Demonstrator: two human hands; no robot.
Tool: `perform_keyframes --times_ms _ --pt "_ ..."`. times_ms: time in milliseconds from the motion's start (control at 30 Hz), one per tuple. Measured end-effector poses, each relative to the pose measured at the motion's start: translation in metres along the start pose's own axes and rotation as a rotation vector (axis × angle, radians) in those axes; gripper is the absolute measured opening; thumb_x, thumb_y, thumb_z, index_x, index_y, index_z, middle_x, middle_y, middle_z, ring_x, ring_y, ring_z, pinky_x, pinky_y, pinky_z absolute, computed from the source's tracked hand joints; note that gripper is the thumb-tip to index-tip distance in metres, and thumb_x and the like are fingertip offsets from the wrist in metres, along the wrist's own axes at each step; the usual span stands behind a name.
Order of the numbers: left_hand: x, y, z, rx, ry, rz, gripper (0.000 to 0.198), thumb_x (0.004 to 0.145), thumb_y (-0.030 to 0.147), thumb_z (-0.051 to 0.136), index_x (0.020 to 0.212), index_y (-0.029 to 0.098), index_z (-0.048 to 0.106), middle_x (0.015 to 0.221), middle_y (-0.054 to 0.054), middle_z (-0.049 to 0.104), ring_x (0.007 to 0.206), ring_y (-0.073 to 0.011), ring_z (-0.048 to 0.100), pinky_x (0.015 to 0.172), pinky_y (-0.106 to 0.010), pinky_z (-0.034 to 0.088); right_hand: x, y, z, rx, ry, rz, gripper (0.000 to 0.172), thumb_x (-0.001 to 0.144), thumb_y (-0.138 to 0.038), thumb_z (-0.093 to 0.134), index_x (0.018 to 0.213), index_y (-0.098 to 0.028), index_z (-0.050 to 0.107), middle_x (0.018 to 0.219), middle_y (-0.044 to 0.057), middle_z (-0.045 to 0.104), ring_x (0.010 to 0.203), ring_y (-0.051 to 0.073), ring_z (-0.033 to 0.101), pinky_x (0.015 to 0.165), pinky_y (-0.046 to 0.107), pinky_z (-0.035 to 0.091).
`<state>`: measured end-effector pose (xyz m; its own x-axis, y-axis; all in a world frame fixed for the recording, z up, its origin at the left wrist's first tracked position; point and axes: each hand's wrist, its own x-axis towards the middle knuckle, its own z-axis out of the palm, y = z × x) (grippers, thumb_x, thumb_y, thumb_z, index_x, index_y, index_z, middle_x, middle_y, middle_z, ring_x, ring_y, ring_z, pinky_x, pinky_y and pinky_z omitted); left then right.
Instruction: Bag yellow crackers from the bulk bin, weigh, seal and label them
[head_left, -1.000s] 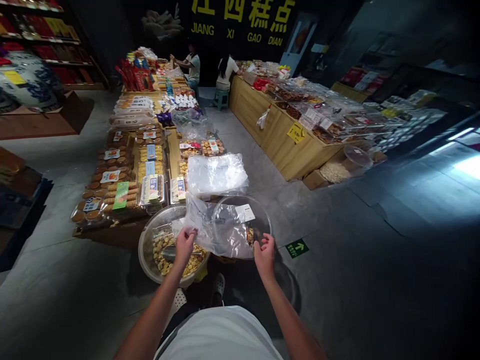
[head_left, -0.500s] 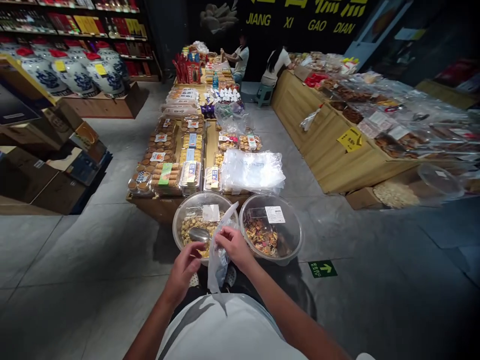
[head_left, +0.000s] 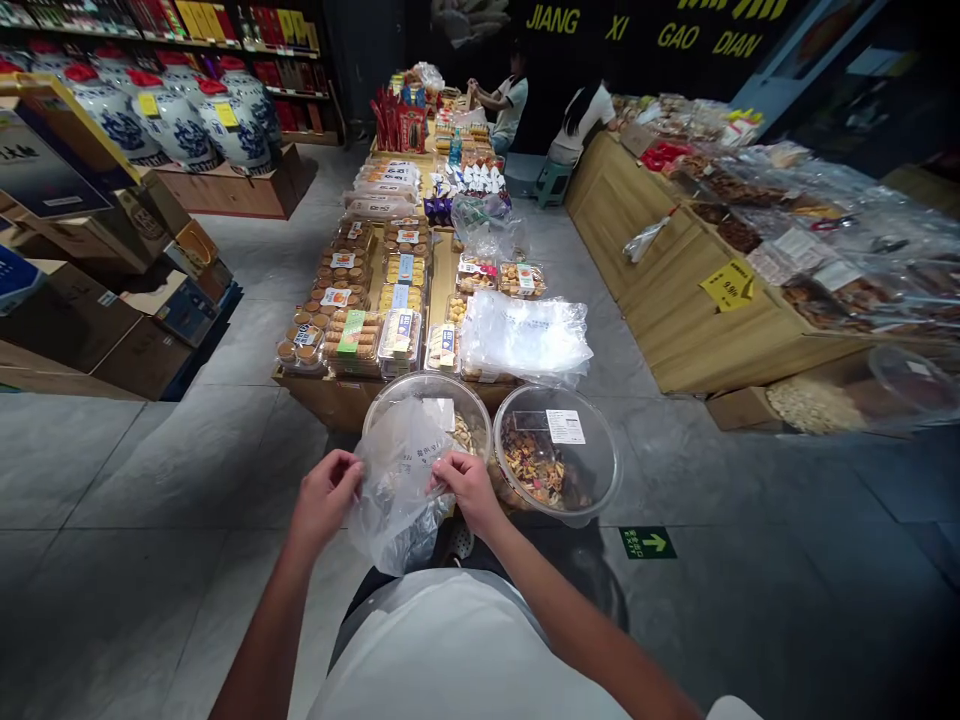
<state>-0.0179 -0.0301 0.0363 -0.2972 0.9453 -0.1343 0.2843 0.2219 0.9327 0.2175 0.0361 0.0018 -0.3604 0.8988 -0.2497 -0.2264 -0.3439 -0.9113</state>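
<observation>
Plastic bag (head_left: 397,490), thin & clear w/ dark print, held up in front of the person's chest, just short of the near edge of a low wooden display table (head_left: 341,398). The left hand (head_left: 324,497) is clamped on the bag's left rim and the right hand (head_left: 469,488) on its right rim, film spread btwn them.

Room: dim shop, grey tiled floor (head_left: 150,480) w/ a green arrow sticker (head_left: 647,542) at right.

Two clear round bowls stand side by side at the table's near edge. The left bowl (head_left: 420,385), partly behind the bag, holds pale biscuits (head_left: 469,432). The right bowl (head_left: 604,470) holds mixed brown & red snacks (head_left: 536,465) & bears a white label.

Behind them, a stack of clear bags (head_left: 525,335) lies at the near right corner, then rows of boxed pastries (head_left: 352,330). Blue-&-white jars (head_left: 172,120) stand far left, a long wooden counter (head_left: 675,320) runs at right, & two people (head_left: 511,98) sit at the table's far end.
</observation>
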Motion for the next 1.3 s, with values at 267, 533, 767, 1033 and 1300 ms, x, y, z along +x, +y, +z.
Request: perform_keyframes --times_ms 267,533,767,1033,1300 --pt "-0.017 0.013 -0.075 0.27 0.411 0.007 0.029 0.088 0.049 0.065 0.094 0.021 0.069 0.072 0.002 0.066 0.06 -0.0146 0.058 0.055 -0.023 0.044 0.016 -0.008 0.027 -0.076 0.025 0.021 0.037 0.079 -0.048 0.076 0.062 -0.021 0.058 0.06 0.002 0.065 0.053 0.02 0.064 0.048 0.031 0.057" --pt "-0.036 0.079 -0.084 0.422 0.6 0.264 0.023 0.094 0.042 0.062 0.095 0.02 0.069 0.081 0.001 0.068 0.067 -0.0139 0.059 0.065 -0.024 0.045 0.023 -0.039 0.08 -0.144 -0.185 -0.2 0.032 0.091 -0.048 0.069 0.076 -0.02 0.068 0.081 0.006 0.076 0.074 0.021 0.069 0.072 0.034 0.059" --pt "0.005 0.019 -0.092 0.53 0.543 0.219 0.019 0.094 0.038 0.06 0.093 0.021 0.067 0.081 0.0 0.069 0.071 -0.0162 0.061 0.068 -0.026 0.043 0.054 0.018 0.082 -0.095 -0.152 0.052 0.046 0.081 -0.062 0.075 0.076 -0.019 0.06 0.08 0.003 0.066 0.071 0.017 0.064 0.056 0.028 0.059" --pt "0.037 -0.055 -0.074 0.516 0.371 0.156 0.022 0.095 0.042 0.058 0.094 0.022 0.066 0.083 -0.001 0.069 0.072 -0.0167 0.061 0.071 -0.027 0.042 0.014 0.142 -0.013 -0.282 -0.048 0.703 0.037 0.092 -0.052 0.066 0.078 -0.018 0.059 0.063 0.002 0.062 0.047 0.015 0.06 0.041 0.025 0.05" --pt "0.042 -0.091 -0.073 0.477 0.329 0.076 0.026 0.094 0.044 0.058 0.086 0.022 0.068 0.075 0.001 0.066 0.069 -0.0152 0.059 0.069 -0.025 0.042 0.003 0.209 -0.059 0.13 0.231 0.548 0.035 0.087 -0.048 0.072 0.097 -0.015 0.063 0.087 0.006 0.069 0.062 0.016 0.071 0.05 0.026 0.059"
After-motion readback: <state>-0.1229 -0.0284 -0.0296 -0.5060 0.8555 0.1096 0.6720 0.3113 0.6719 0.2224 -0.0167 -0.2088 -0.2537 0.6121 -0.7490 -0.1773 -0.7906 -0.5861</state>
